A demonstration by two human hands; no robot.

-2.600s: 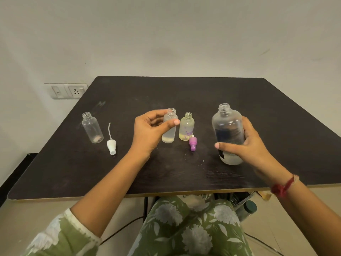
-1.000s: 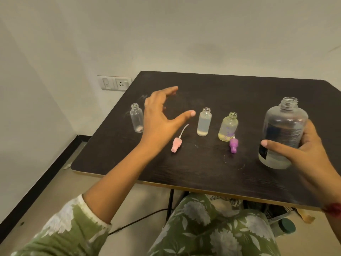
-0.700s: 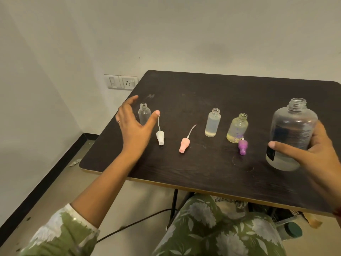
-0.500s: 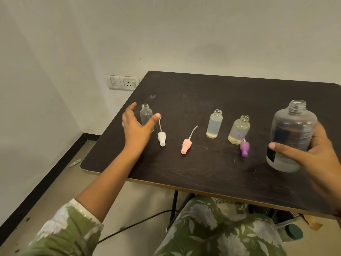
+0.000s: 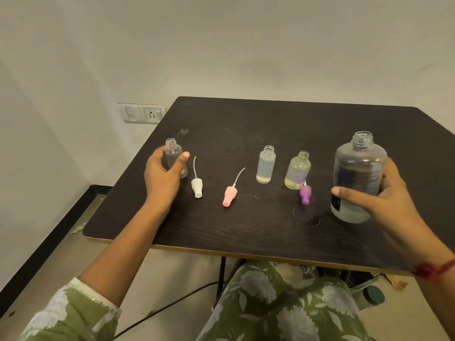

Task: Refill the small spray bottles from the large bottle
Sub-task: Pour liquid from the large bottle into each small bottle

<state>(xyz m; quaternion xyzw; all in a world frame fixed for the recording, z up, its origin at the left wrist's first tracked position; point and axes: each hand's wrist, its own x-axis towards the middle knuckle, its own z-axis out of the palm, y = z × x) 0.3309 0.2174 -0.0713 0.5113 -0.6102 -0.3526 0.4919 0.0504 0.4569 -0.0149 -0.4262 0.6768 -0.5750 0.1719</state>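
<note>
At the left of the frame our left hand wraps thumb and fingers around the empty small bottle, upright on the dark table. Toward centre we see two more uncapped small bottles standing, and at right our right hand grips the large bottle, upright

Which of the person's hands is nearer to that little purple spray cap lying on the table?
The right hand. It holds the large bottle just right of the purple cap; the left hand is far off left, around the leftmost small bottle.
</note>
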